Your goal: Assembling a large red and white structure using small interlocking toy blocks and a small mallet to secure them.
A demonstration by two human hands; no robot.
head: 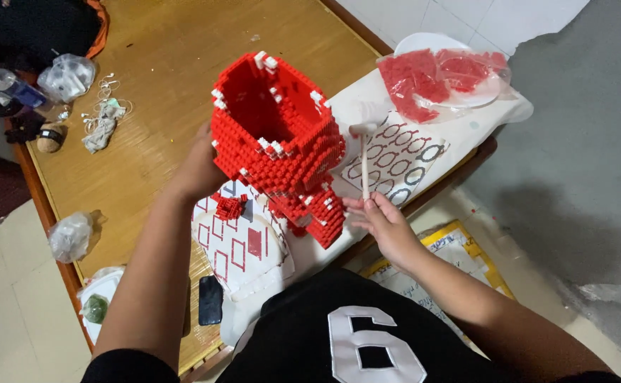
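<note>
The red brick model (pixel 278 145) hides most of the left hand (pixel 198 170); its fingers sit behind the bricks, grip unseen.

A wooden desk (pixel 161 64) with a bamboo-mat top and a dark red-brown rim runs from seven o'clock up toward one o'clock. On it at ten o'clock lie a clear plastic bottle (pixel 9 85), a crumpled clear bag (pixel 69 76) and tangled white earphones (pixel 105 113). At eight o'clock sits another clear bag (pixel 69 236). Near six o'clock lies a dark phone (pixel 210 300), just beside white printed sheets (pixel 243 259). At two o'clock a bag of red bricks (pixel 434 79) rests on a white plate (pixel 424 44).
</note>
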